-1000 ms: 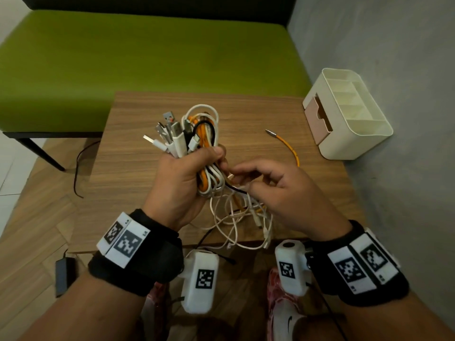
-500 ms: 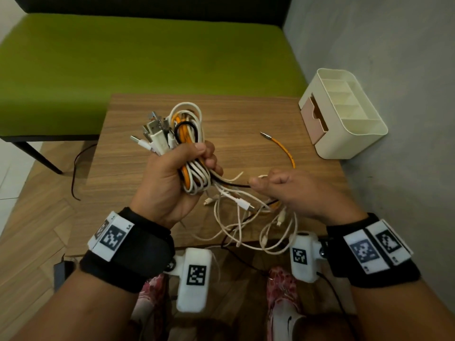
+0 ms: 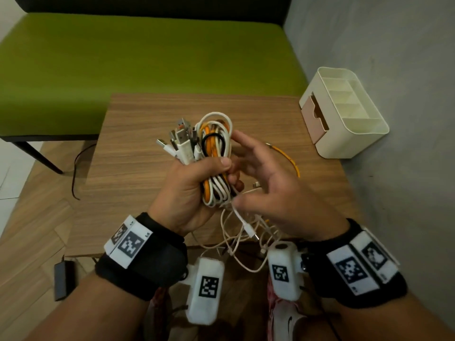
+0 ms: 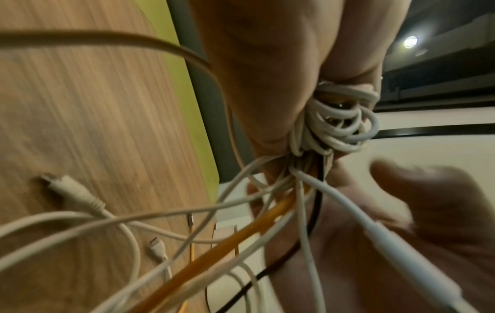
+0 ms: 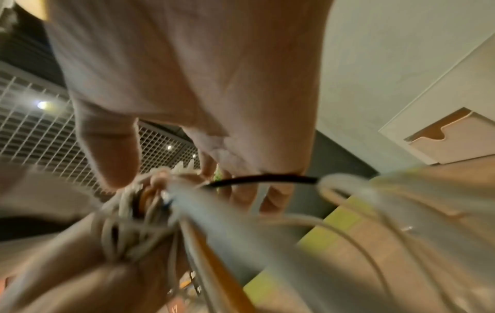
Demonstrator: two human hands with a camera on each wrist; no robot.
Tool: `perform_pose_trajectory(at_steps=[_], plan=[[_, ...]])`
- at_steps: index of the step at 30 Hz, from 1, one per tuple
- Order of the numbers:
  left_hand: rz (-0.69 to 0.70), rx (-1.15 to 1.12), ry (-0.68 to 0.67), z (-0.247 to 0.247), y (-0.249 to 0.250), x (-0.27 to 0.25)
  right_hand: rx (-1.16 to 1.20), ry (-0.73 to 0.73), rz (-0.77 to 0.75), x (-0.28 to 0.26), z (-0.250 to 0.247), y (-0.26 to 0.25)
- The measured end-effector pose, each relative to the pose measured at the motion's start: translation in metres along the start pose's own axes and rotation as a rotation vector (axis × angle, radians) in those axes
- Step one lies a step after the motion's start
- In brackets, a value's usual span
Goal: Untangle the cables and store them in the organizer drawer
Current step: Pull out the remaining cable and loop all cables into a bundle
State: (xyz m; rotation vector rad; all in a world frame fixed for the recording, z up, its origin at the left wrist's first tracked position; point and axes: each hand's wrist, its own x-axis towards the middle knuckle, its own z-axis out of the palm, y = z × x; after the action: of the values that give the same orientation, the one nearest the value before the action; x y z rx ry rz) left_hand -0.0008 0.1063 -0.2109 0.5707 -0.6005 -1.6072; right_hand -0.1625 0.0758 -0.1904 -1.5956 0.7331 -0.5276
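My left hand point(image 3: 227, 169) grips a bundle of cables point(image 3: 214, 143), white, orange and black, with its plugs sticking up above the fist. Loose white ends point(image 3: 246, 227) hang tangled below it over the table's near edge. My right hand point(image 3: 246, 168) is beside the bundle with fingers spread and straight, holding nothing; a black cable point(image 5: 267, 180) crosses its fingers. An orange cable end point(image 3: 285, 156) lies on the table behind it. The cream organizer point(image 3: 344, 112) with its pink drawer point(image 3: 315, 116) stands at the table's far right corner.
The wooden table point(image 3: 147, 168) stands against a grey wall point(image 3: 394, 45) on the right. Behind it is a green bench point(image 3: 147, 57). A black adapter point(image 3: 62, 279) and its cord lie on the floor at the left.
My right hand let go of the strand it was drawing out to the right and came back up to the bundle with fingers spread. My left hand kept its grip.
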Motion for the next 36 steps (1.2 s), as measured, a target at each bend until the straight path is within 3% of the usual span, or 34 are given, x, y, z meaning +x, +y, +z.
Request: perform_pose_trajectory(at_steps=[2,7,11,15,17,20,22,23,26,29,33,36], plan=[[-0.021,-0.04,-0.011,0.001,0.0,0.0,-0.074,-0.027,0.101,0.004,0.01,0.01],[-0.039,-0.154,-0.042,-0.003,0.006,0.0,-0.561,0.023,0.318,0.011,0.014,0.008],[-0.024,-0.247,-0.045,-0.006,0.013,0.001,-0.903,0.187,0.216,0.012,0.006,0.003],[-0.005,-0.23,-0.003,-0.002,0.014,0.003,-1.127,0.435,-0.043,0.012,0.007,0.011],[0.008,-0.207,0.058,-0.003,0.014,0.004,-1.096,0.402,0.023,0.014,0.01,0.011],[0.04,-0.142,0.171,-0.007,0.012,0.004,-0.954,0.173,0.205,0.013,0.005,0.012],[0.064,-0.111,0.213,-0.01,0.013,0.004,-0.818,0.042,0.195,0.007,0.002,0.005],[0.065,-0.108,0.212,-0.012,0.014,0.004,-0.705,0.044,0.138,0.003,0.002,-0.001],[0.018,-0.137,0.071,-0.016,0.018,0.002,-0.35,0.118,-0.072,-0.004,0.001,-0.014],[-0.039,-0.19,-0.122,-0.011,0.013,-0.001,-0.202,0.031,-0.093,-0.002,0.004,-0.01],[-0.075,-0.223,-0.152,-0.011,0.012,0.0,-0.213,-0.113,0.126,0.004,0.015,0.009],[-0.019,-0.182,-0.089,-0.016,0.02,0.001,-0.548,-0.046,0.18,0.008,0.015,0.014]])
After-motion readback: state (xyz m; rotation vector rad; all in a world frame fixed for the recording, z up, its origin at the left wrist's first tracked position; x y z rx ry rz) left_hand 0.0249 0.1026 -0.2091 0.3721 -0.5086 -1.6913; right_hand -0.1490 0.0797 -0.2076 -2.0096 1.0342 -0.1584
